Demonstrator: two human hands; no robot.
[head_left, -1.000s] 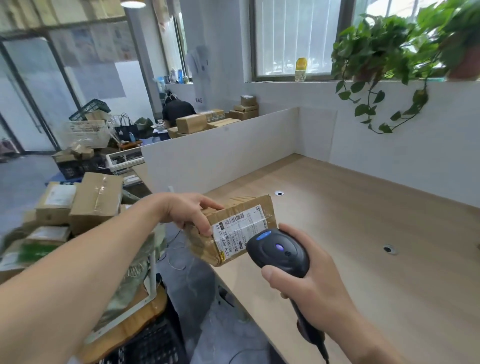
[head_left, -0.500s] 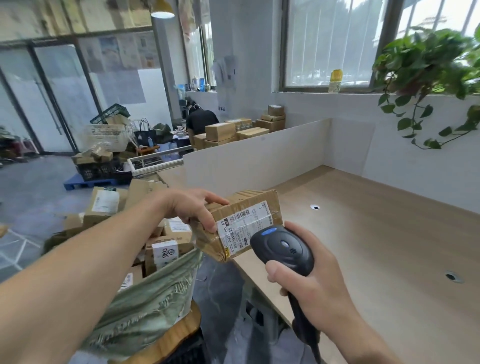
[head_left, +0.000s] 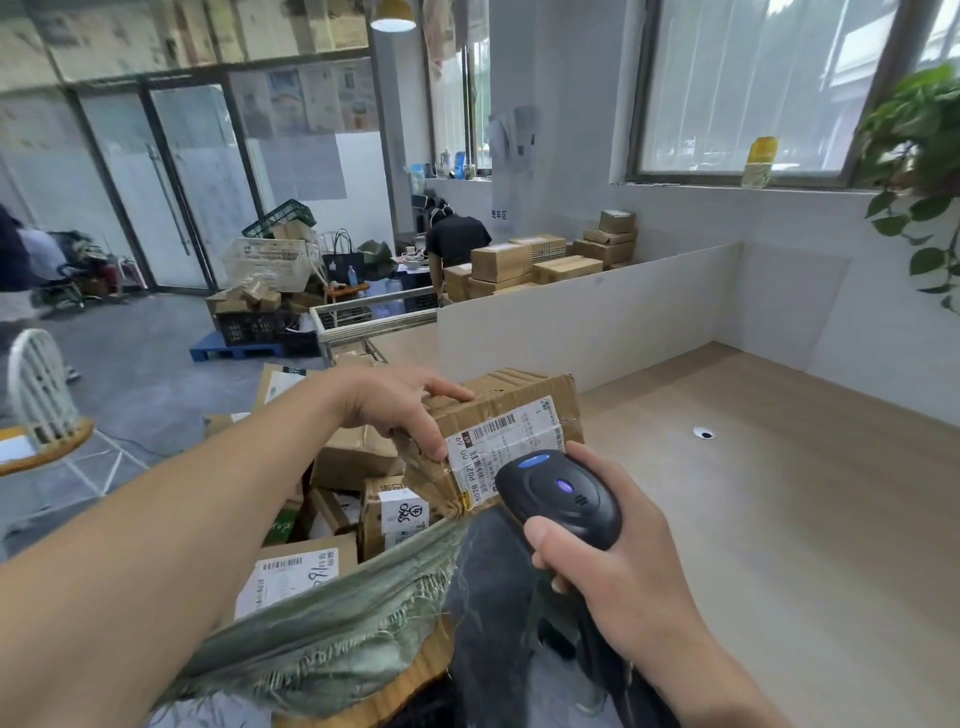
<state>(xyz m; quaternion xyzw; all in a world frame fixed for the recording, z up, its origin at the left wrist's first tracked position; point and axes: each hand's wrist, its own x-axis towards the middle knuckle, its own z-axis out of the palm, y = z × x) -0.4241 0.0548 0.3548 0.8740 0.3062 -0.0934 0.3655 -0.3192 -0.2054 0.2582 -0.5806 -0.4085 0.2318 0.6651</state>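
Left hand (head_left: 395, 410) grips taped cardboard parcel (head_left: 498, 441) by top corner, label facing up. Right hand (head_left: 613, 561) wraps black barcode scanner (head_left: 558, 496), head touching label. Parcel held off wooden table (head_left: 779, 493) edge, above green sack (head_left: 332, 639) of boxes.

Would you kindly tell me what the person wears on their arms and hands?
Nothing visible: the left hand and right hand are gloveless, with no rings, watch or bands, and no sleeve shows on either arm within the frame.
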